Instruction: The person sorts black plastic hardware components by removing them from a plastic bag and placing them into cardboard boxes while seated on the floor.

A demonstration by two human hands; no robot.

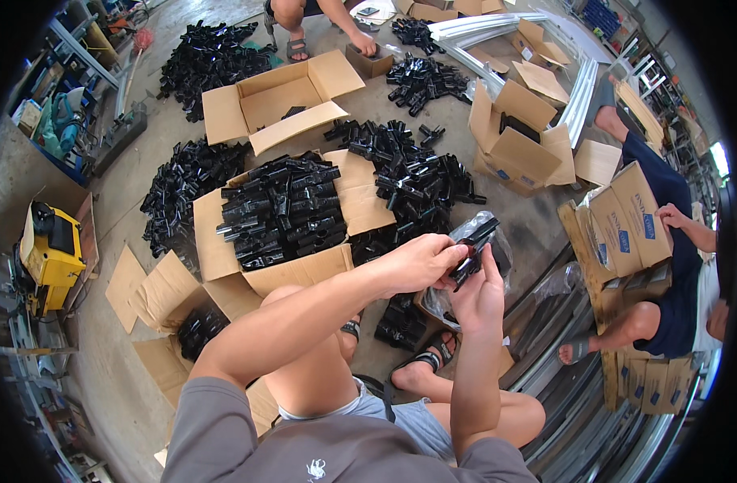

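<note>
Over the right side of my lap, both hands hold one glossy black tubular fitting [483, 234]. My left hand [429, 262] is closed around its near end, thumb on top. The thumb and fingers of my right hand [479, 296] press on it from the right and below. Part of the fitting is hidden by my fingers. Beneath the hands, clear plastic [439, 303] lines a small carton that my arms partly cover. To the left stands an open cardboard box [216, 241] packed with rows of similar black fittings [284, 213].
Loose black fittings lie in several heaps [421, 181] on the floor. An open carton [276, 92] stands ahead, another [517, 161] to the right. A person [356, 36] crouches at the far side; another sits right, touching a closed carton [622, 221]. Metal bars [537, 354] lie nearby.
</note>
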